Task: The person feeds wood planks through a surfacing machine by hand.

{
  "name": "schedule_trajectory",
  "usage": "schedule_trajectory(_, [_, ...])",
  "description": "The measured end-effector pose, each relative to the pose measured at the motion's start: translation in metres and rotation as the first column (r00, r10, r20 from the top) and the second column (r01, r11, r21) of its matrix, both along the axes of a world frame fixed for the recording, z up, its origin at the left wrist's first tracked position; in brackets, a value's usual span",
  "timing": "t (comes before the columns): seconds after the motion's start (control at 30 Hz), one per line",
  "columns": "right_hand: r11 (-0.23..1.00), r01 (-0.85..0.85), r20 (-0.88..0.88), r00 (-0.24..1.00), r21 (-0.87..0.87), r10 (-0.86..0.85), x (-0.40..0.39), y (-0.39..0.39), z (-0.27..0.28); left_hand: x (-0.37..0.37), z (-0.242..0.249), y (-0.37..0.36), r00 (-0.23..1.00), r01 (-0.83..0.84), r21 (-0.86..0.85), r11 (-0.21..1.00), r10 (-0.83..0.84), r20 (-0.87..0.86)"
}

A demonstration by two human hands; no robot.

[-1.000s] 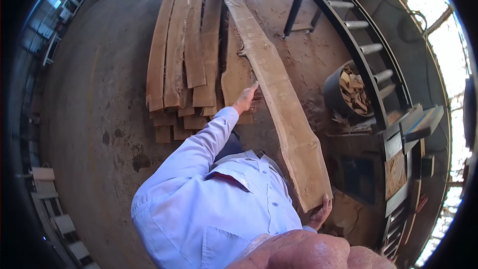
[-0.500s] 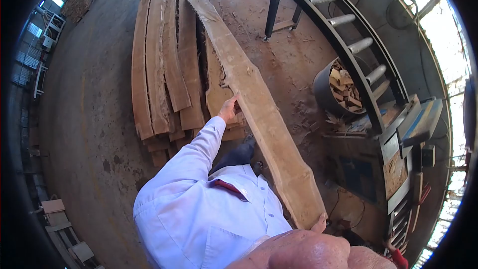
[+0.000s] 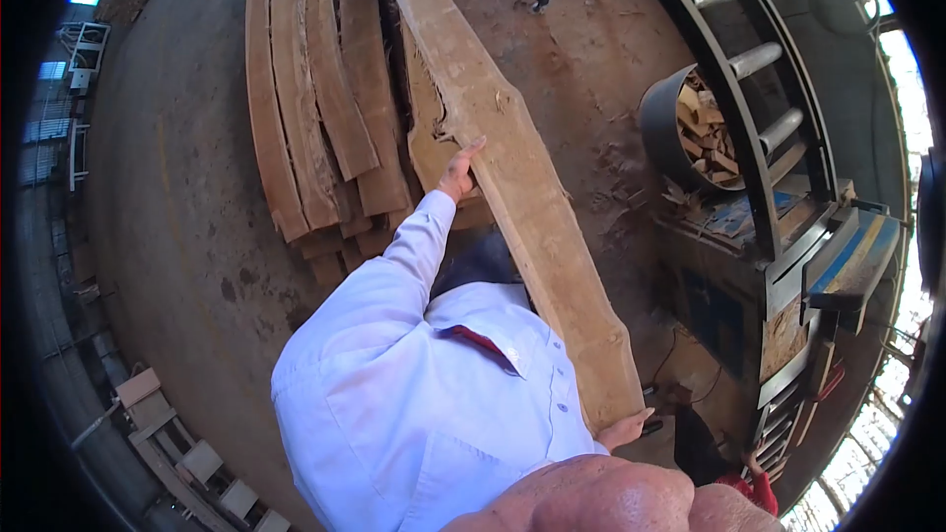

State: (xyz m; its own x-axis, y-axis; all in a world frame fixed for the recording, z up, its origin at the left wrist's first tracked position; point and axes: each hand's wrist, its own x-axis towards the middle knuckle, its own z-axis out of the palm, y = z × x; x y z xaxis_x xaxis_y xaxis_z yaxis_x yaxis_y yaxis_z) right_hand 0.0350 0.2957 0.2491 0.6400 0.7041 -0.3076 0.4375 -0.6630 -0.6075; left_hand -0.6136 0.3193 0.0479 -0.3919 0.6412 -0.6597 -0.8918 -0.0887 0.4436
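A long rough-edged wooden plank (image 3: 537, 197) runs slantwise across the view, in front of the wearer's body. My left hand (image 3: 459, 173) grips its left edge near the middle, thumb on the upper face and the other fingers hidden beneath. At the plank's near end, my right hand (image 3: 625, 430) holds the end edge, its fingers partly under the wood. The far end reaches over a stack of similar boards (image 3: 286, 108) lying on the floor.
A black roller conveyor (image 3: 756, 59) curves along the right. Beside it are a round bin (image 3: 670, 128) of wood offcuts and a machine table (image 3: 734, 227). Another person's red sleeve (image 3: 762, 493) shows at lower right. Wooden frames (image 3: 182, 448) stand lower left.
The view has shifted, with the stack now higher and slightly left. Both hands still hold the plank, and more of my right hand shows. The red-sleeved person shows more.
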Motion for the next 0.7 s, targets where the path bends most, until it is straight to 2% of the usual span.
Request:
schedule_trajectory(0.07, [0.998,0.037,0.070,0.997,-0.042,-0.034,-0.001,0.006,-0.001,0.009,0.002,-0.006,1.000,0.024,-0.023,0.999,-0.024,0.003])
schedule_trajectory(0.13, [0.983,0.072,0.287,0.958,-0.168,-0.021,0.012,0.018,0.005,0.024,0.017,-0.003,0.998,0.065,-0.079,0.995,-0.065,0.014])
schedule_trajectory(0.2, [0.976,0.097,0.360,0.933,-0.193,-0.021,0.045,0.027,0.012,0.058,0.035,-0.003,0.996,0.085,-0.087,0.993,-0.087,-0.018])
schedule_trajectory(0.27, [0.950,0.136,0.470,0.883,-0.280,0.013,0.095,0.036,0.011,0.096,0.036,-0.009,0.986,0.130,-0.053,0.990,-0.124,0.115])
schedule_trajectory(0.33, [0.963,0.083,0.485,0.873,-0.255,0.053,0.142,0.031,0.018,0.131,0.052,-0.016,0.971,0.178,-0.031,0.984,-0.170,0.170])
schedule_trajectory(0.4, [0.915,0.151,0.328,0.944,-0.375,-0.022,0.194,0.033,0.024,0.162,0.061,-0.022,0.943,0.245,-0.021,0.969,-0.234,0.237])
schedule_trajectory(0.47, [0.924,0.163,0.512,0.858,-0.346,0.041,0.226,0.016,0.025,0.190,0.065,-0.029,0.924,0.260,-0.006,0.966,-0.247,0.291])
schedule_trajectory(0.5, [0.929,0.155,0.493,0.869,-0.336,0.033,0.235,0.011,0.024,0.201,0.065,-0.032,0.903,0.271,-0.008,0.962,-0.252,0.348])
schedule_trajectory(0.53, [0.934,0.162,0.567,0.822,-0.319,0.051,0.237,0.009,0.023,0.211,0.064,-0.033,0.881,0.280,-0.006,0.960,-0.255,0.399])
schedule_trajectory(0.57, [0.942,0.161,0.633,0.772,-0.295,0.066,0.241,0.010,0.018,0.222,0.067,-0.035,0.895,0.291,-0.040,0.956,-0.257,0.366])
schedule_trajectory(0.6, [0.960,0.060,0.579,0.807,-0.274,0.115,0.258,0.004,0.008,0.233,0.069,-0.035,0.909,0.295,-0.073,0.953,-0.257,0.328])
schedule_trajectory(0.63, [0.997,0.065,0.583,0.812,-0.028,-0.036,0.206,0.019,0.039,0.244,0.068,-0.036,0.915,0.297,-0.065,0.953,-0.264,0.306])
schedule_trajectory(0.67, [0.988,0.141,0.461,0.882,-0.068,-0.094,0.231,0.012,0.019,0.252,0.067,-0.035,0.917,0.302,-0.058,0.952,-0.273,0.290])
schedule_trajectory(0.7, [0.989,-0.104,0.511,0.859,0.108,0.034,0.252,0.002,0.001,0.260,0.069,-0.031,0.920,0.301,-0.066,0.951,-0.272,0.283])
